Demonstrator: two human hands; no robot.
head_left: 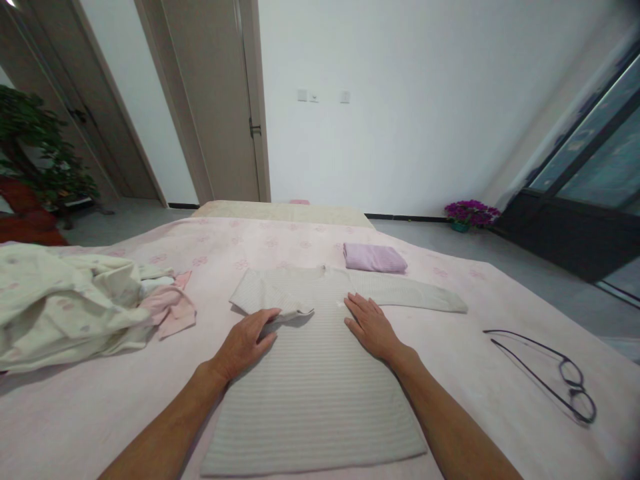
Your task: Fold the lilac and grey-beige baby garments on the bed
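A pale striped long-sleeved shirt lies spread on the bed, its neckline away from me. Its left sleeve is folded inward over the chest, while the right sleeve stretches straight out to the side. My left hand rests on the shirt's left side just below the folded sleeve, thumb apart from the fingers. On the right of the chest, my right hand lies flat with its fingers stretched out. Neither hand grips the cloth.
A folded purple striped cloth sits beyond the right sleeve. Black-framed glasses lie at the right on the pink bedsheet. Crumpled pale cloth and a pink garment are heaped at the left. Purple flowers stand by the wall.
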